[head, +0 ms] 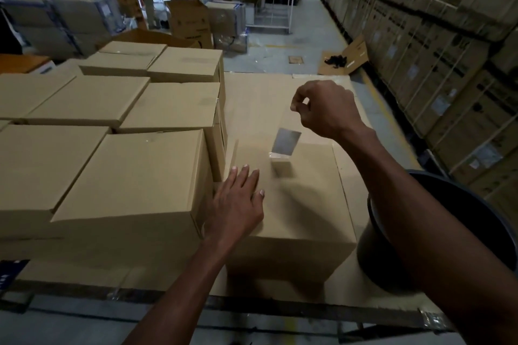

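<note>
Right, here we are at the bench (308, 314), and it's tape work on the carton (302, 204) sitting at the near edge, just beside the stack of closed cartons (129, 176). The left hand (238, 199) lies flat on the carton's top, its fingers straight and spread, pressing it steady and holding nothing. Up above, the right hand (325, 108) is raised clear of the lid. Its fingers (297, 105) curl in a tight pinch with the thumb on the upper end of a strip of clear tape (286, 143). The strip runs down from that pinch, tilted and catching grey light, and its lower end is stuck near the middle of the lid (going on or coming off, I can't say for sure from here). My read: the strip is mid-pull, one end fixed and one end in the air. The next move wants that pinch firm and the tape taut so it doesn't fold onto itself, with the flat hand ready to brace or smooth. A dark tub (462, 204) stands by the right elbow.
</note>
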A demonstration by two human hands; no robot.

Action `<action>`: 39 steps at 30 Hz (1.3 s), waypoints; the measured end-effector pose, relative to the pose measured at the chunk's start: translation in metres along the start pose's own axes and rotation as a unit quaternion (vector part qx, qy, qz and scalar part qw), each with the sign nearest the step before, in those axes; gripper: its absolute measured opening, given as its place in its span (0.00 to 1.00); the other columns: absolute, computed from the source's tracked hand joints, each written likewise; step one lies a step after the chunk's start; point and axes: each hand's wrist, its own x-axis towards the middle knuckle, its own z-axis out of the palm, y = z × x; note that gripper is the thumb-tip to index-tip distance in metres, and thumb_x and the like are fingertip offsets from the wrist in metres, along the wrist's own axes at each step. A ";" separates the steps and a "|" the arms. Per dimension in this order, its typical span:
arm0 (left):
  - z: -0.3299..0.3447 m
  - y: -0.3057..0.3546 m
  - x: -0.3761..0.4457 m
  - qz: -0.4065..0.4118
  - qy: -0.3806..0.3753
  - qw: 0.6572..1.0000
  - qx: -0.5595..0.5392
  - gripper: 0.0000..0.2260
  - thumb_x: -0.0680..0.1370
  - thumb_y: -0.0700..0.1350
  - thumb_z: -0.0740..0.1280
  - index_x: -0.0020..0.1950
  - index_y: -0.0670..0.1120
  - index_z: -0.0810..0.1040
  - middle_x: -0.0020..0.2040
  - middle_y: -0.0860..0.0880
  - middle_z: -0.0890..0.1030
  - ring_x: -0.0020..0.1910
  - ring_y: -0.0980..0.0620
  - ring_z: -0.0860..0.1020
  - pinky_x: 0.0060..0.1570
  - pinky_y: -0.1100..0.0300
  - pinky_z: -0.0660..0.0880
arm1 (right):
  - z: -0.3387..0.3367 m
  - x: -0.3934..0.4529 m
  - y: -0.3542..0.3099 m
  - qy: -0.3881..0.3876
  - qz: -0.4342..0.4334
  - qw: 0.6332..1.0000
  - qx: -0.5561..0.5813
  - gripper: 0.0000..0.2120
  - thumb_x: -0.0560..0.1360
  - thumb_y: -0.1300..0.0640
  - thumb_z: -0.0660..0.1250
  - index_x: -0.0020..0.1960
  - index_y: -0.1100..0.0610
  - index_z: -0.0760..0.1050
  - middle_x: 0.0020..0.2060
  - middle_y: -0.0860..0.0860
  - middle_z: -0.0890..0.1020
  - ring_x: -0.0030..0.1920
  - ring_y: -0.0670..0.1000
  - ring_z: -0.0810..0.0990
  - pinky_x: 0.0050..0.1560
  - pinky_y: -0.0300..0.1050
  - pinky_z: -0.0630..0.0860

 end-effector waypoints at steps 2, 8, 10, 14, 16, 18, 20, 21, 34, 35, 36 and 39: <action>0.000 0.001 0.000 -0.001 0.000 1.000 -0.001 0.26 0.86 0.57 0.53 0.83 0.56 0.55 0.84 0.54 0.52 0.83 0.53 0.47 0.81 0.45 0.53 | -0.005 0.004 -0.001 0.008 -0.001 1.000 -0.003 0.04 0.77 0.56 0.71 0.47 0.48 0.84 0.49 0.46 0.85 0.49 0.55 0.81 0.44 0.48 0.69; -0.002 0.002 0.000 -0.005 0.001 1.000 -0.011 0.26 0.86 0.57 0.53 0.83 0.55 0.55 0.84 0.55 0.52 0.83 0.53 0.47 0.81 0.48 0.52 | -0.031 0.012 0.004 0.091 0.018 0.995 0.026 0.04 0.79 0.54 0.71 0.49 0.50 0.84 0.50 0.47 0.85 0.47 0.52 0.82 0.42 0.45 0.68; -0.003 0.003 0.000 -0.007 -0.001 1.000 -0.014 0.26 0.86 0.57 0.54 0.83 0.56 0.55 0.84 0.55 0.52 0.83 0.54 0.47 0.81 0.49 0.52 | -0.043 0.011 0.010 0.099 0.030 0.994 0.036 0.04 0.78 0.53 0.72 0.50 0.50 0.85 0.49 0.47 0.86 0.47 0.51 0.83 0.43 0.45 0.71; -0.012 0.004 0.003 -0.008 -0.022 1.000 0.006 0.26 0.85 0.58 0.54 0.83 0.56 0.55 0.84 0.55 0.53 0.83 0.53 0.49 0.81 0.47 0.53 | -0.061 -0.002 0.030 0.090 0.058 0.991 0.085 0.04 0.78 0.53 0.73 0.50 0.50 0.87 0.45 0.46 0.87 0.43 0.46 0.81 0.45 0.49 0.80; -0.018 0.004 0.005 -0.006 -0.022 0.999 0.023 0.26 0.85 0.59 0.56 0.83 0.56 0.57 0.84 0.54 0.56 0.83 0.52 0.52 0.80 0.45 0.52 | -0.069 -0.012 0.044 0.092 0.085 0.985 0.120 0.04 0.77 0.54 0.74 0.50 0.52 0.87 0.43 0.45 0.85 0.43 0.44 0.81 0.48 0.50 0.82; -0.022 0.004 0.007 -0.005 -0.018 0.999 0.041 0.26 0.84 0.59 0.58 0.82 0.57 0.59 0.83 0.54 0.59 0.82 0.52 0.55 0.80 0.42 0.51 | -0.079 -0.024 0.058 0.102 0.120 0.978 0.138 0.04 0.78 0.55 0.74 0.49 0.54 0.87 0.42 0.45 0.85 0.44 0.45 0.82 0.51 0.53 0.83; -0.023 0.005 0.009 -0.010 -0.018 0.999 0.050 0.26 0.84 0.59 0.59 0.81 0.57 0.61 0.82 0.54 0.60 0.81 0.51 0.57 0.79 0.40 0.50 | -0.090 -0.040 0.073 0.109 0.156 0.973 0.129 0.04 0.78 0.55 0.74 0.50 0.55 0.86 0.42 0.46 0.84 0.46 0.46 0.83 0.53 0.53 0.83; -0.023 0.004 0.009 -0.011 -0.018 0.998 0.055 0.26 0.84 0.59 0.59 0.81 0.57 0.61 0.82 0.54 0.60 0.81 0.51 0.57 0.79 0.39 0.50 | -0.096 -0.050 0.080 0.109 0.172 0.971 0.123 0.04 0.78 0.56 0.74 0.50 0.55 0.86 0.43 0.46 0.84 0.46 0.47 0.84 0.53 0.51 0.84; -0.011 -0.002 0.016 -0.012 -0.026 0.995 0.099 0.25 0.83 0.61 0.55 0.79 0.57 0.65 0.81 0.52 0.63 0.80 0.49 0.60 0.76 0.33 0.52 | -0.126 -0.188 0.154 0.071 0.358 0.931 0.007 0.05 0.75 0.60 0.77 0.50 0.58 0.88 0.42 0.55 0.88 0.39 0.46 0.84 0.49 0.45 0.82; -0.011 -0.003 0.017 -0.015 -0.026 0.995 0.096 0.25 0.83 0.62 0.55 0.79 0.57 0.65 0.81 0.51 0.63 0.80 0.48 0.60 0.76 0.32 0.52 | -0.123 -0.195 0.157 0.061 0.366 0.929 0.004 0.04 0.75 0.59 0.77 0.49 0.58 0.88 0.41 0.55 0.87 0.37 0.44 0.82 0.47 0.43 0.81; -0.010 -0.003 0.017 -0.020 -0.024 0.995 0.094 0.24 0.83 0.61 0.56 0.79 0.56 0.65 0.81 0.51 0.63 0.80 0.48 0.60 0.76 0.32 0.52 | -0.118 -0.201 0.160 0.051 0.372 0.927 0.002 0.04 0.75 0.58 0.78 0.48 0.58 0.88 0.40 0.55 0.87 0.36 0.43 0.81 0.46 0.43 0.80; -0.008 -0.001 0.014 -0.019 -0.012 0.995 0.093 0.23 0.84 0.59 0.58 0.78 0.55 0.67 0.81 0.50 0.64 0.80 0.48 0.61 0.75 0.34 0.52 | -0.104 -0.212 0.167 0.041 0.392 0.919 0.003 0.05 0.71 0.56 0.81 0.44 0.56 0.88 0.38 0.54 0.86 0.39 0.50 0.84 0.50 0.51 0.83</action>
